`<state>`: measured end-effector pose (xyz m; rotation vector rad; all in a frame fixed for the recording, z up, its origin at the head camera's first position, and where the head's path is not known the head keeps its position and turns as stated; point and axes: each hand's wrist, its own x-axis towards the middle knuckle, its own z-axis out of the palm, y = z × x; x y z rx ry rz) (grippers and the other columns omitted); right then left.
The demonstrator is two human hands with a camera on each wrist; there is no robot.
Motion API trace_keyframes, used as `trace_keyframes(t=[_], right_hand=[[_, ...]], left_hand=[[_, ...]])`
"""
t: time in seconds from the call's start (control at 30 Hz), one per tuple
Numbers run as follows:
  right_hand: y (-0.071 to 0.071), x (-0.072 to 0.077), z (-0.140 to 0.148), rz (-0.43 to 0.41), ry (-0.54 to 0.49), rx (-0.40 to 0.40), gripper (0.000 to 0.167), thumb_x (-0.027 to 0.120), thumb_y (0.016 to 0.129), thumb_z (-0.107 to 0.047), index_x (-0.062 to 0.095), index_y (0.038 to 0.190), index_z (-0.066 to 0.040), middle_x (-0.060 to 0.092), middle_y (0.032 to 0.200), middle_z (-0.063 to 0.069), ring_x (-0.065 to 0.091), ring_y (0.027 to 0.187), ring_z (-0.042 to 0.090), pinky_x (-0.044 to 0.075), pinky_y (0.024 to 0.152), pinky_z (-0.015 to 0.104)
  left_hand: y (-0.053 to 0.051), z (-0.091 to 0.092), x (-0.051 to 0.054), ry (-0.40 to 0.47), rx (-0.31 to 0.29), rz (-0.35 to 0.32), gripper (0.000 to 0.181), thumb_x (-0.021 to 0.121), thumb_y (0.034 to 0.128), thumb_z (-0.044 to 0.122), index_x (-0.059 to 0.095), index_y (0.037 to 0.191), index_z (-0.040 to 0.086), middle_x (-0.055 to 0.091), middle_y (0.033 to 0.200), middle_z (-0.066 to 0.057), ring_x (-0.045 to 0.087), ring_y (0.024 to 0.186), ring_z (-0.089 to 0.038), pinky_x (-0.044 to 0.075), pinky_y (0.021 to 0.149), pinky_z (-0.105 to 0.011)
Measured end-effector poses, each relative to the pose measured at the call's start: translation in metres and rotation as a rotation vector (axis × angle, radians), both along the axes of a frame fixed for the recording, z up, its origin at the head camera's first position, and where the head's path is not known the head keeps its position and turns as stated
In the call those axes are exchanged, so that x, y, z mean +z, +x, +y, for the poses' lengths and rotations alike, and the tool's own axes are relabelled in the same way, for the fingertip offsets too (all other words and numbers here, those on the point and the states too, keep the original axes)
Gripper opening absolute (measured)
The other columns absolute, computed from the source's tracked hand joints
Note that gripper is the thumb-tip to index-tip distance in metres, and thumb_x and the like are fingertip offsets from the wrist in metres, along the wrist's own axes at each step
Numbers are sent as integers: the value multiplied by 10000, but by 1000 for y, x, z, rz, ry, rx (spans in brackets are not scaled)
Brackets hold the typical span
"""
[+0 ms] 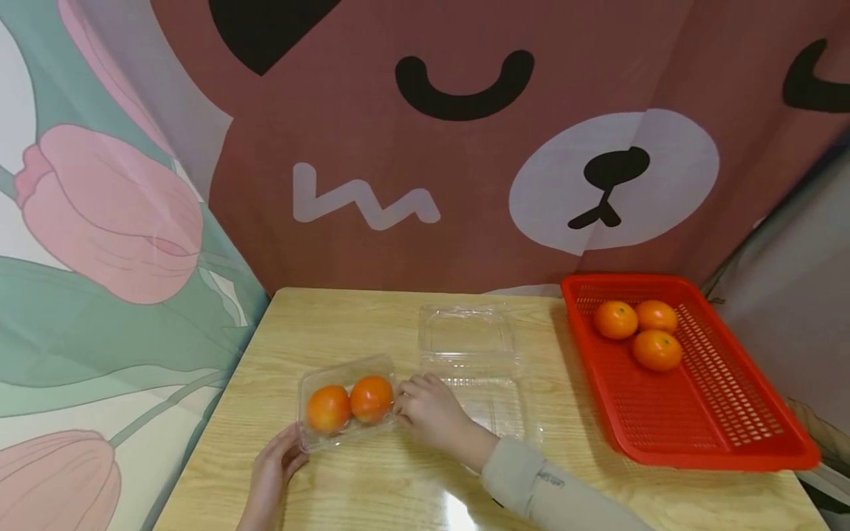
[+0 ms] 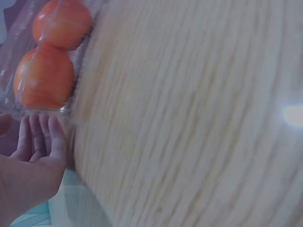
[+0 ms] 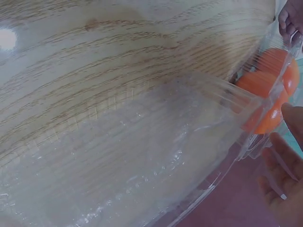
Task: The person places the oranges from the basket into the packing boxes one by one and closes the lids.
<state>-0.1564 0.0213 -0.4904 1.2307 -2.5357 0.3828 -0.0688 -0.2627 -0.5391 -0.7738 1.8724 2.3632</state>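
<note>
A clear plastic clamshell box (image 1: 345,367) sits tilted on the left half of the table, plastic covering its two oranges (image 1: 328,409). My left hand (image 1: 274,461) is at its near left corner. In the left wrist view, the left fingers (image 2: 39,132) extend straight against the box end, thumb apart. At the opposite end is my right hand (image 1: 434,413); its thumb and fingers are spread beside the box in the right wrist view, and contact there is hard to tell. An opened, unfilled clamshell box (image 1: 488,405) lies just right of it, partly behind the right hand.
On the right of the wooden table (image 1: 358,494) stands a red plastic basket (image 1: 704,435), with three oranges (image 1: 656,350) towards its far end. The lid (image 1: 467,330) of the opened box lies folded back towards the bear-patterned curtain (image 1: 372,258) behind the table.
</note>
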Motion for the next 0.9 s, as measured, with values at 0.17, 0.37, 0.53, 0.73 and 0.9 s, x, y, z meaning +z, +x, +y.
trace_keyframes(t=[0.17, 0.37, 0.53, 0.73, 0.9], right_hand=[[1, -2, -2, -14, 27, -2, 32, 791, 833, -204, 767, 823, -221, 683, 1012, -67, 602, 895, 119, 512, 845, 335], [1, -4, -1, -5, 58, 0, 49, 784, 841, -207, 753, 803, -215, 682, 1019, -59, 607, 880, 121, 527, 827, 342], [1, -5, 1, 4, 54, 18, 76, 788, 838, -207, 742, 779, -217, 685, 1001, -53, 610, 861, 126, 531, 803, 340], [-1, -3, 2, -39, 48, 16, 37, 755, 855, -212, 767, 821, -214, 684, 1014, -51, 625, 881, 123, 533, 772, 297], [-1, 6, -3, -366, -93, -91, 55, 723, 883, -133, 775, 870, -122, 676, 971, -16, 639, 875, 129, 551, 750, 255]], left_hand=[[7, -7, 1, 103, -133, 71, 248, 384, 1076, 206, 627, 1115, 236, 657, 987, 97, 601, 890, -60, 536, 794, -241], [11, -12, -1, 226, -288, 214, 319, 319, 1074, 126, 598, 1194, 223, 632, 1088, 39, 591, 948, -102, 537, 841, -268], [10, -1, 7, 33, -183, 41, 456, 448, 1019, 88, 372, 1449, -46, 608, 1006, -17, 598, 889, -113, 556, 817, -277], [6, 7, 12, -75, -133, -66, 546, 532, 993, 92, 294, 1422, -146, 617, 914, -44, 619, 834, -118, 571, 785, -273], [4, 8, 14, -75, -85, -104, 199, 538, 984, 85, 539, 1153, -20, 632, 860, 2, 628, 789, -102, 571, 738, -257]])
